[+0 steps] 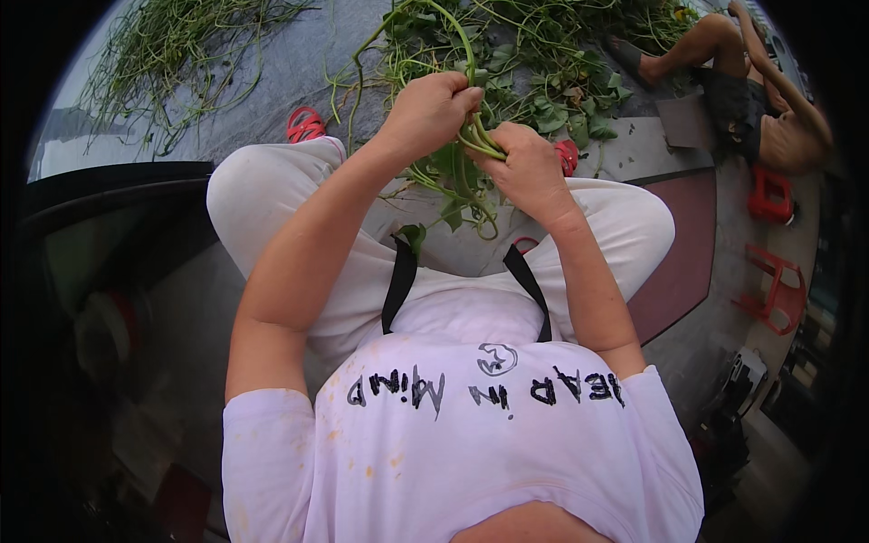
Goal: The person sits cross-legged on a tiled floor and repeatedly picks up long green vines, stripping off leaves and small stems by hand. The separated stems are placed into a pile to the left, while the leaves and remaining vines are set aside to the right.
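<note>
My left hand [434, 108] pinches a long green vine stem [467, 51] between thumb and fingers; the stem arches up and over to the left. Close beside it, lower and to the right, my right hand [529, 166] grips a small bundle of green stems [482, 141]. Leaves and a curled stem end [485, 220] hang below the hands, between my knees. Just beyond the hands lies a tangled heap of leafy vines [550, 85], possibly sweet potato. The fingertips of my right hand are partly hidden behind the stems.
A second heap, mostly of thin stems [183, 58], lies on the grey floor [292, 64] at upper left. Another person [730, 102] sits at upper right. Down the right side are a red plastic stool [770, 197], a red chair [781, 292] and a maroon panel [679, 251].
</note>
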`<state>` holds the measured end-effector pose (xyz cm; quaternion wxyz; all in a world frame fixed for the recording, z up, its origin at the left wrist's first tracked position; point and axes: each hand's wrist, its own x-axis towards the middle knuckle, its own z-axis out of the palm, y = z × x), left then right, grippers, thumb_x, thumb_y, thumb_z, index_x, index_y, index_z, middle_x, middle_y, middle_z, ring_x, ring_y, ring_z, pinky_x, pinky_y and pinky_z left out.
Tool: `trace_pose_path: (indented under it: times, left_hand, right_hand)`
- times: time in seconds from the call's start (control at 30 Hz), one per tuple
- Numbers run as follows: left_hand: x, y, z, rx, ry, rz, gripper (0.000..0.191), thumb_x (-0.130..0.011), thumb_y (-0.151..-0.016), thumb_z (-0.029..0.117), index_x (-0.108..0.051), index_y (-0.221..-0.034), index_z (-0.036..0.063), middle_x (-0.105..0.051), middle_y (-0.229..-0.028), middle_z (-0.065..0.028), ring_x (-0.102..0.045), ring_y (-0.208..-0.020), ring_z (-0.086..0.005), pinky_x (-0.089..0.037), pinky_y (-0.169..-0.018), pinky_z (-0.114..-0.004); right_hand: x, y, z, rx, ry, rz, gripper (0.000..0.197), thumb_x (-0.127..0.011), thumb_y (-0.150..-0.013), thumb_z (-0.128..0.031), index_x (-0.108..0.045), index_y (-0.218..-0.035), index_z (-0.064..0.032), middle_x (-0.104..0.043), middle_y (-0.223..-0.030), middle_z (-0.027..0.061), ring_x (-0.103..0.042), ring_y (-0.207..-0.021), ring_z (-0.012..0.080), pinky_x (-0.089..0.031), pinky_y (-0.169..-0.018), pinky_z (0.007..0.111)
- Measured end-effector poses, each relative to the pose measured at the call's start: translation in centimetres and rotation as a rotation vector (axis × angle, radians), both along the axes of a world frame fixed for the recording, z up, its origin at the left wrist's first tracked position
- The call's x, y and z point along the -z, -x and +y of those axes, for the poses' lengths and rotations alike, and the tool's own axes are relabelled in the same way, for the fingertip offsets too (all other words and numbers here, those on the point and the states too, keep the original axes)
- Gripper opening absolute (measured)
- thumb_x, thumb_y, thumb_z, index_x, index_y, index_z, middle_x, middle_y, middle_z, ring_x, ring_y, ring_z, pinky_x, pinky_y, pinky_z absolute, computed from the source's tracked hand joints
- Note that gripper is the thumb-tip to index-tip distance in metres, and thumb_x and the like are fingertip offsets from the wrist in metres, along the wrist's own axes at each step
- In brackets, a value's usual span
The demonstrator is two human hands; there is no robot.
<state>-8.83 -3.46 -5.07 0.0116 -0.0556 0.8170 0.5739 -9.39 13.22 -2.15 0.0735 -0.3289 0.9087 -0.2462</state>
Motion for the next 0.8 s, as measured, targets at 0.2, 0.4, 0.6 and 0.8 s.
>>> trace_pose_path:
  times: [0.2, 0.4, 0.6, 0.8]
  left_hand:
    - [-1.4, -0.9, 1.2, -0.043, 0.4, 0.053, 0.026, -0.053, -0.086, 0.026, -0.06, -0.081, 0.0014, -0.063, -0.075, -0.016, -0.061, -0.072, -0.0356, -0.046, -0.064, -0.045]
    - [0.8, 0.1, 0.9, 0.036, 0.382, 0.178, 0.018, -0.053, -0.087, 0.018, -0.058, -0.093, 0.0018, -0.061, -0.065, -0.0145, -0.062, -0.06, -0.029, -0.048, -0.055, -0.039]
    - [0.8, 0.9, 1.7, 0.078, -0.085, -0.183, 0.019, -0.047, -0.091, 0.01, -0.055, -0.104, -0.0017, -0.059, -0.066, -0.0058, -0.058, -0.048, -0.0113, -0.047, -0.041, -0.025]
    - [1.0, -0.8, 3.1, 0.337, -0.308, -0.358, 0.026, -0.045, -0.092, 0.009, -0.05, -0.116, 0.0006, -0.056, -0.07, -0.0023, -0.057, -0.048, -0.0103, -0.047, -0.041, -0.023]
  right_hand:
    - [-0.1, 0.4, 0.1, -0.093, -0.056, 0.306, 0.014, -0.063, -0.073, -0.018, -0.056, -0.069, -0.0064, -0.055, -0.07, 0.0081, -0.056, -0.071, 0.0278, -0.047, -0.062, 0.039]
    - [1.0, 1.6, 0.8, -0.041, -0.044, 0.517, 0.009, -0.063, -0.067, -0.013, -0.055, -0.069, -0.0097, -0.055, -0.069, 0.005, -0.055, -0.068, 0.0244, -0.048, -0.059, 0.035]
    - [4.7, 3.0, 0.9, 0.2, -0.117, 0.374, 0.008, -0.062, -0.069, -0.011, -0.055, -0.073, -0.0091, -0.06, -0.072, 0.0078, -0.061, -0.071, 0.0286, -0.049, -0.061, 0.039]
    - [6.7, 8.8, 5.8, 0.588, -0.319, 0.057, 0.022, -0.055, -0.081, -0.027, -0.062, -0.087, -0.0076, -0.065, -0.083, 0.0156, -0.061, -0.082, 0.0363, -0.048, -0.071, 0.045]
